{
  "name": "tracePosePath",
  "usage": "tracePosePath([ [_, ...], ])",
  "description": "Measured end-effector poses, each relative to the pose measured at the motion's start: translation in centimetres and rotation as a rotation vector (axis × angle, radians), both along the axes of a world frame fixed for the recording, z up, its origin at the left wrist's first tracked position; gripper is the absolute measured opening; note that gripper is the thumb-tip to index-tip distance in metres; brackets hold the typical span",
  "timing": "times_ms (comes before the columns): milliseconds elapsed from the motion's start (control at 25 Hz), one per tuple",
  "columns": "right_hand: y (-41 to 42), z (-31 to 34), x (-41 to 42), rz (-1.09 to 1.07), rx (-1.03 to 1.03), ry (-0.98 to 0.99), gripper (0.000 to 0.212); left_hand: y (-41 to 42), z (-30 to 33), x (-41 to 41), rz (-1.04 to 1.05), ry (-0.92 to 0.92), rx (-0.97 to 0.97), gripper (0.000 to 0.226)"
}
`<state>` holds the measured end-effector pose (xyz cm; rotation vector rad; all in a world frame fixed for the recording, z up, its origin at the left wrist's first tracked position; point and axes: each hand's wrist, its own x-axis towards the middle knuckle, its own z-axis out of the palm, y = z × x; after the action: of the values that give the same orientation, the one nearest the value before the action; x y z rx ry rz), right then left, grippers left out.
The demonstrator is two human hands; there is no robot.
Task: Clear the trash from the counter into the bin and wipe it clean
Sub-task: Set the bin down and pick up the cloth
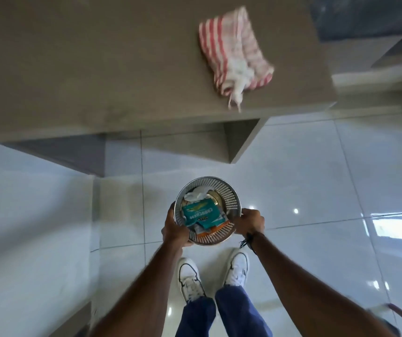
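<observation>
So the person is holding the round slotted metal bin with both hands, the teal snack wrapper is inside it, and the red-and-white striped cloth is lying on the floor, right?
Not quite. The head view shows the red-and-white striped cloth lying on the grey counter, not the floor. The rest holds: left hand and right hand grip the round slotted metal bin, teal snack wrapper inside.

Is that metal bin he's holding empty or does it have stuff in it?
Not empty. The bin, held by both hands, holds a teal wrapper, crumpled white paper and other scraps.

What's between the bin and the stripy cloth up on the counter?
In the head view, only shiny floor tiles and the counter's front edge separate the bin, held in both hands, from the cloth.
</observation>
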<state>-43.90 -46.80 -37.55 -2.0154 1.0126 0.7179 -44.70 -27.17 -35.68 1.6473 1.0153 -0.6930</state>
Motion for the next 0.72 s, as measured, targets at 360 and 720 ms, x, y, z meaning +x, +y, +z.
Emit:
tracePosePath([
  [360, -0.5, -13.3, -1.5, -0.173, 0.185, 0.195, 0.022, 0.6, -14.9, -0.1, -0.155, 0.068, -0.058, 0.038],
  [720, -0.3, -10.0, -2.0, -0.331, 0.456, 0.281, 0.05, -0.4, -13.0, 0.2, -0.296, 0.111, -0.052, 0.06],
])
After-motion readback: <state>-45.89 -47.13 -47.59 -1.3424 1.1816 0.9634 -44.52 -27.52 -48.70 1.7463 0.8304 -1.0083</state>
